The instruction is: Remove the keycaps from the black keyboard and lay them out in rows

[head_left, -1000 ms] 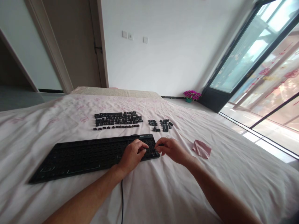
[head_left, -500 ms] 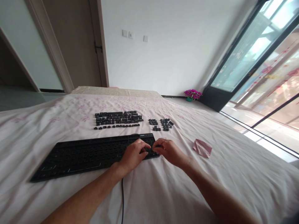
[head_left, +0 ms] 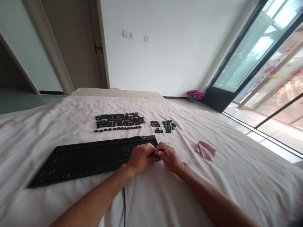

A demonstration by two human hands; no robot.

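Note:
A black keyboard lies at a slant on the bedsheet, most of its keycaps off. My left hand is over its right end, thumb and fingers closed on something dark that I cannot make out. Right against it, my right hand is closed round a wire keycap puller, whose thin loop sticks out above the fingers. Beyond the keyboard, loose black keycaps lie in rows. A smaller group of keycaps is to their right.
A pink cloth lies to the right on the pale sheet. The keyboard's cable runs toward me. Past the bed are a white wall, a door, potted magenta flowers and a glass door.
Both hands have come together at the keyboard's right end; my left hand moved right and my right hand turned inward. The puller's wire loop shows more. The view shifted slightly.

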